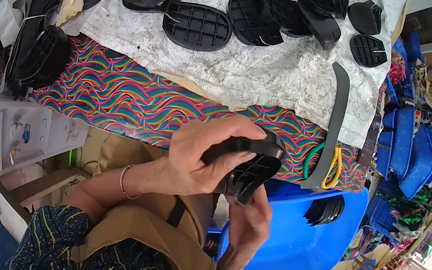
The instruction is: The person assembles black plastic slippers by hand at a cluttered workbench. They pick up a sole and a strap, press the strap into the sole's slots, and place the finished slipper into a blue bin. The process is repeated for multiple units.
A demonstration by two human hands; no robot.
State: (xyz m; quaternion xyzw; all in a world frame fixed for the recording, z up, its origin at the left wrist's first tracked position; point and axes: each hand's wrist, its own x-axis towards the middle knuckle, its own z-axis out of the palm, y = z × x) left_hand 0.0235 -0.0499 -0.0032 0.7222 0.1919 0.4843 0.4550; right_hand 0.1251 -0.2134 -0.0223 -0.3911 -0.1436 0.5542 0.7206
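My left hand point(197, 158) is wrapped round a black shoe sole point(256, 168), thumb on its gridded underside and fingers over its edge. The sole is tilted up in front of my body, above the table's near edge. From below, my right hand point(248, 221) grips the lower end of the same sole; some of its fingers are hidden behind it. Beyond my hands, many more black soles point(197, 26) lie heaped on a stained white sheet point(285, 72), some with the gridded side up.
A blue plastic tub point(291, 264) stands to my right, a stack of black curved pieces point(324, 210) inside it. A dark strip point(335, 115) hangs over the table edge beside yellow and green rings point(335, 168). Bundled black soles point(45, 55) sit at the left, above a white box point(26, 130).
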